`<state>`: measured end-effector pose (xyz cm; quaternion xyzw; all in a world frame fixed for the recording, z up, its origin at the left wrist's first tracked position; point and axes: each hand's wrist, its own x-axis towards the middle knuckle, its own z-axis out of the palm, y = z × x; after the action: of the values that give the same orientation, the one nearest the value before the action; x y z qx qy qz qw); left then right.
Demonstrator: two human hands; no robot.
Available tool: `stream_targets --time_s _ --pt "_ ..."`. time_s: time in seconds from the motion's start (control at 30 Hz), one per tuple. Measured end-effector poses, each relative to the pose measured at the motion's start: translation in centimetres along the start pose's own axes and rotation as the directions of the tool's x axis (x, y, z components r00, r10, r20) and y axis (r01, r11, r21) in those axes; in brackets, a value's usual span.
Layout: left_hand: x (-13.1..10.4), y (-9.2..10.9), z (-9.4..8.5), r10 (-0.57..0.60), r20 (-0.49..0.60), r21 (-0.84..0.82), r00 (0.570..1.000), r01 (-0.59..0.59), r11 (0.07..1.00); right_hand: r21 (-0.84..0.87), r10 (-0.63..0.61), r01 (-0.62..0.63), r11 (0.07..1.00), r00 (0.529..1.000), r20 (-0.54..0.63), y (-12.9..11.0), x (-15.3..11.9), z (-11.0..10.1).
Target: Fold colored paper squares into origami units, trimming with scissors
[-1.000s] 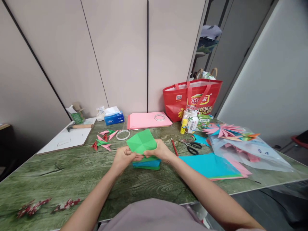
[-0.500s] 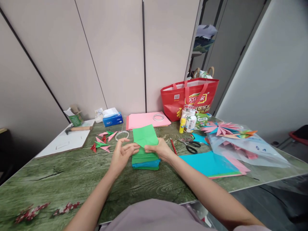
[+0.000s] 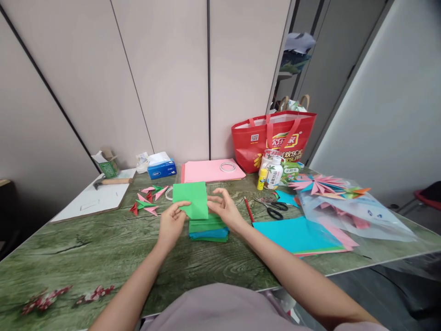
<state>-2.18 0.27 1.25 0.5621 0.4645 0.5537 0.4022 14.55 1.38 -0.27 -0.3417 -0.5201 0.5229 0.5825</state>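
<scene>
Left hand (image 3: 172, 225): thumb and fingers closed together on the lower left part of a green sheet (image 3: 190, 195). Right hand (image 3: 227, 212): fingers parted and curled, placed just beside the sheet's right edge; whether contact is made there cannot be told.

Green sheet: one, squarish, held near the centre of the frame, face towards the camera. Stack (image 3: 208, 231): green and blue paper, set directly below the sheet in the frame, its upper end partly covered by it.

Tape ring (image 3: 168, 193): white, partly hidden behind the sheet's left edge. Folded pieces (image 3: 146, 206): several, in pink, green and red, laid out left of centre. Pencil (image 3: 248, 209): red, right of the right hand. Scissors (image 3: 274, 214): black-handled, laid right of the pencil. Blue paper (image 3: 296, 234): topmost of a coloured pile, right of centre.

Pink paper (image 3: 203, 171): laid beyond the sheet, with a second ring (image 3: 228, 170) placed on it. Glue stick (image 3: 262, 179): yellow, stood upright beside a white bottle (image 3: 274, 174); behind these, a red bag (image 3: 251, 147). Paper star (image 3: 317, 185): pink and blue, overlapping a clear plastic bag (image 3: 379, 220), right of the frame.

Tissue box (image 3: 161, 170): blue, left of the pink paper. Hammer (image 3: 113, 181): laid on a white board (image 3: 99, 197), at the left. Table (image 3: 69, 257): green, wood-grained.
</scene>
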Motion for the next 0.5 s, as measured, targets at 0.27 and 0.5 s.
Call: stream_targets --time_s 0.27,0.5 --pt "-0.5 1.6 -0.2 0.0 0.044 0.11 0.999 -0.005 0.994 -0.321 -0.189 0.292 0.901 0.93 0.316 -0.8 -0.6 -0.2" --pt "-0.3 1.1 -0.3 -0.064 0.168 -0.113 0.984 0.084 0.99 -0.389 -0.245 0.39 0.835 0.895 0.372 -0.6 -0.7 -0.2"
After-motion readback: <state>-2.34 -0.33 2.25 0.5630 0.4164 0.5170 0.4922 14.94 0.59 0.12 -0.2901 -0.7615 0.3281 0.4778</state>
